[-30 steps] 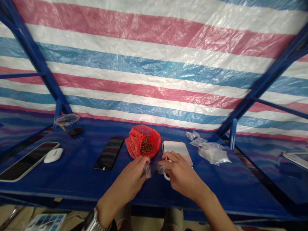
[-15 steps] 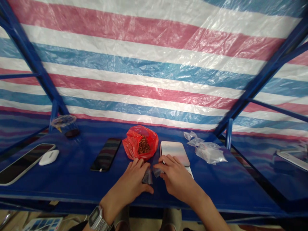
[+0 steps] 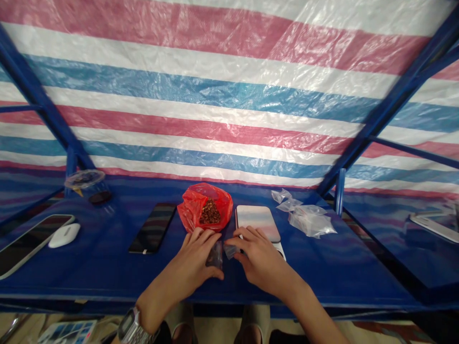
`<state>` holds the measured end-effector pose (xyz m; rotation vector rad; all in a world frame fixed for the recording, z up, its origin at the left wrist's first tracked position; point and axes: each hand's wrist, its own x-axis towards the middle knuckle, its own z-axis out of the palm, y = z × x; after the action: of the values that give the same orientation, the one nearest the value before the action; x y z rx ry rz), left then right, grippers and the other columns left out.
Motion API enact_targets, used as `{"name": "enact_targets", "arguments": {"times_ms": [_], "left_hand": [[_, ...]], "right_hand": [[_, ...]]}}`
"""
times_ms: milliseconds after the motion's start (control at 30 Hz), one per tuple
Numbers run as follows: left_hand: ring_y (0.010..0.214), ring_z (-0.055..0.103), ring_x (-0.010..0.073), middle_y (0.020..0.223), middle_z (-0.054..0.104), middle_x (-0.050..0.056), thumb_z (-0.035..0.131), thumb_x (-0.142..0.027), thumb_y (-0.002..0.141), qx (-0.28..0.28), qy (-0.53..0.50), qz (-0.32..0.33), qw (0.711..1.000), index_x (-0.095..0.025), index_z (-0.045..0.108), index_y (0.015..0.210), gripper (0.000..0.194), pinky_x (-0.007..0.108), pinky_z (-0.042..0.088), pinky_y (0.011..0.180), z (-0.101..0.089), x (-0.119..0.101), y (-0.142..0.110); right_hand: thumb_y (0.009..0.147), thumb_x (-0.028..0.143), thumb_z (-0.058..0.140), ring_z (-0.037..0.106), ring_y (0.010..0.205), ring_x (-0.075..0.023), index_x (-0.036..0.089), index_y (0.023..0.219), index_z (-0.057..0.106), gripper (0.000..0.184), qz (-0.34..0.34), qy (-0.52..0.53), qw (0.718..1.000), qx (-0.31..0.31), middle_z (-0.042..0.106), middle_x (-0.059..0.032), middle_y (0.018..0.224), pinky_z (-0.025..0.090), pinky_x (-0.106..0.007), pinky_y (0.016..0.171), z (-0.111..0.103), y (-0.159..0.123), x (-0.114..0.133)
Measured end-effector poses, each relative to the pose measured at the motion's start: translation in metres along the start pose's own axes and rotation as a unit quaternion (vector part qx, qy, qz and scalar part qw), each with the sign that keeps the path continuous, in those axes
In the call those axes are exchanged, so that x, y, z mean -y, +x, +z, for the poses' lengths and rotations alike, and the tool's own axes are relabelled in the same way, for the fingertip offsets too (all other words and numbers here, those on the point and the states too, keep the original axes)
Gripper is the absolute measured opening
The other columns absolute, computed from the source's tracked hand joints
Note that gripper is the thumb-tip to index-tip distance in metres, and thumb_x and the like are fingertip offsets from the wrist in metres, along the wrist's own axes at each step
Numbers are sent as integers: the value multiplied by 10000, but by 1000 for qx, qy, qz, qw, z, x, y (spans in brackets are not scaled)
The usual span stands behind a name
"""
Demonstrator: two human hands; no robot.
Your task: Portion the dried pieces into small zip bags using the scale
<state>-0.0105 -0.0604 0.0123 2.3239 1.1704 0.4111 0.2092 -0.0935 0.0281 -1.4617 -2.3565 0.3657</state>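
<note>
My left hand (image 3: 197,255) is on the blue table, fingers and thumb curved round a small clear plastic bag (image 3: 216,258) with something dark inside. Between the thumb and fingers of my right hand (image 3: 258,251) is pinched another piece of clear plastic (image 3: 231,250), seemingly a small bag; a narrow gap separates the two. Just beyond my left fingertips, a red plastic bag (image 3: 226,210) lies open around a heap of brown coffee beans (image 3: 210,213). A small flat scale (image 3: 256,219) with a shiny top sits past my right hand, which hides its near corner.
Several empty clear bags (image 3: 311,222) lie right of the scale. To the left are a black phone (image 3: 153,229), a white earbud case (image 3: 64,235), a larger phone (image 3: 32,243) and a clear lidded cup (image 3: 98,193) with dark liquid. Blue posts and a striped sheet (image 3: 215,105) stand behind.
The view has shifted slightly, so everything sits a little further left and higher. Both hands keep their places over the small bags; slightly more of the left one shows.
</note>
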Motion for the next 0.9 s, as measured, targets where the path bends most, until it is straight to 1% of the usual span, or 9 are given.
{"name": "enact_targets", "arguments": {"times_ms": [67,167,333,567,667,767,900], "left_hand": [[1355,449,306,1406,607,63,812,-264,825,7,13,-5,1000,-255,576,1400,622,473,331,1173,-2,-2,-1],[1304,487,285,1326,648,56,772,-206,860,9,28,1,1000,-241,625,1323,487,457,344,1152,-3,-4,0],[1268,499,267,1280,667,40,768,-196,871,8,21,25,999,-244,645,1273,424,439,350,1132,-2,-3,1],[1207,514,257,1237,679,32,760,-175,875,-4,-8,37,999,-246,669,1206,350,413,384,1077,2,1,0],[1192,528,251,1229,690,31,762,-182,875,-19,-33,42,998,-251,671,1214,357,409,392,1072,4,7,1],[1176,551,252,1218,705,35,765,-217,877,-31,-63,34,997,-252,682,1213,348,420,401,1074,3,13,2],[1196,577,257,1235,718,48,740,-220,884,-56,-123,14,991,-257,701,1215,335,430,411,1091,-1,18,2]], "right_hand": [[935,76,579,584,1161,-250,281,1227,697,375,-1,0,1000,-3,665,-57,1190,431,-446,1078,0,1,-1],[924,66,583,585,1159,-254,277,1206,698,370,-5,-7,1000,1,664,-55,1182,430,-455,1079,2,1,0],[928,59,558,594,1167,-265,272,1198,690,368,-7,-7,1000,0,660,-63,1185,418,-481,1097,5,1,3],[938,99,582,626,1134,-292,262,1235,675,351,26,-14,1000,-9,686,-79,1183,434,-508,1056,14,-2,6],[933,101,597,639,1122,-293,269,1235,683,356,50,5,998,-30,698,-78,1194,440,-496,1029,20,-1,7],[933,107,606,655,1083,-276,281,1206,697,336,72,40,995,-63,714,-69,1171,452,-463,985,25,1,8],[949,126,598,661,1066,-255,275,1185,699,296,65,78,988,-117,728,-58,1150,462,-435,972,27,4,10]]}}
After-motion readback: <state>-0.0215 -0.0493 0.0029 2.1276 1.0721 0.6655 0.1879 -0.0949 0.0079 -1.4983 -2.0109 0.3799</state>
